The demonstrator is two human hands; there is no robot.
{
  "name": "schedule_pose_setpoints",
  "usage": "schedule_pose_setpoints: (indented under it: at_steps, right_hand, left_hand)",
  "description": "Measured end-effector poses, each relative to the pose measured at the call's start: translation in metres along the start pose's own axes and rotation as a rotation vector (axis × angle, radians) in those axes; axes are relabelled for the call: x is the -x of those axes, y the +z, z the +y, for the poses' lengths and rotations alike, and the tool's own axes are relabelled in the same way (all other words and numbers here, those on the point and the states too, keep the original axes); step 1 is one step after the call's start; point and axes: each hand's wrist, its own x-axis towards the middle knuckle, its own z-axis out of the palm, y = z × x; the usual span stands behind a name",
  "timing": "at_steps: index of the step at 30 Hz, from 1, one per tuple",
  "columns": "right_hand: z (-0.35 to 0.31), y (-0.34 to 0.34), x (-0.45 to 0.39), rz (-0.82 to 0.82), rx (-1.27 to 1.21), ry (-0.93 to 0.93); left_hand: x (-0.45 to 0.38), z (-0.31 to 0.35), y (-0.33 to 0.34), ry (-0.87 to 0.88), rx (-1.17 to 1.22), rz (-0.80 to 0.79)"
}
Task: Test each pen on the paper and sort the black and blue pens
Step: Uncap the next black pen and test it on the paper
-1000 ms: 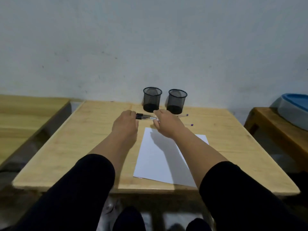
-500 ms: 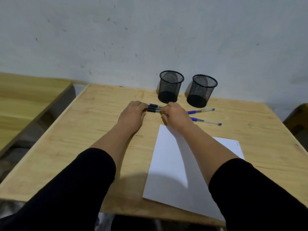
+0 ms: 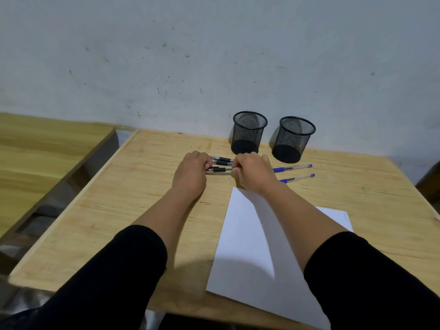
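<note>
While the left hand (image 3: 191,173) curls its fingers around one end of the black pens (image 3: 221,164) on the desk (image 3: 147,206), the right hand (image 3: 253,171) pinches their other end just in front of the left mesh cup (image 3: 248,132). Right of that hand lie two blue pens (image 3: 294,171), near the right mesh cup (image 3: 294,139), with the white paper (image 3: 247,234) nearer the person.

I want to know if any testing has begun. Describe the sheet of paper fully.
The sheet of paper is plain white and looks unmarked, apart from a tiny dark speck near its far right corner. It lies flat and skewed on the wooden table, its near edge reaching the table's front. The right forearm crosses above it, casting a shadow.
</note>
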Motion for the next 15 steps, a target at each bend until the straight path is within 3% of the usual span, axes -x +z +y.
schedule_pose_setpoints:
  at_steps: [7,11,15]
  right_hand:
    - [0.001,-0.040,0.021,-0.002,-0.212,0.069]
    - [-0.002,-0.058,0.048,0.026,-0.506,0.109]
    - [-0.008,-0.064,0.077,0.088,-0.946,0.278]
  left_hand:
    - [0.026,0.025,-0.030,-0.045,0.304,0.002]
    - [0.045,0.037,-0.040,-0.078,0.405,0.039]
    - [0.060,0.052,-0.049,-0.127,0.482,0.104]
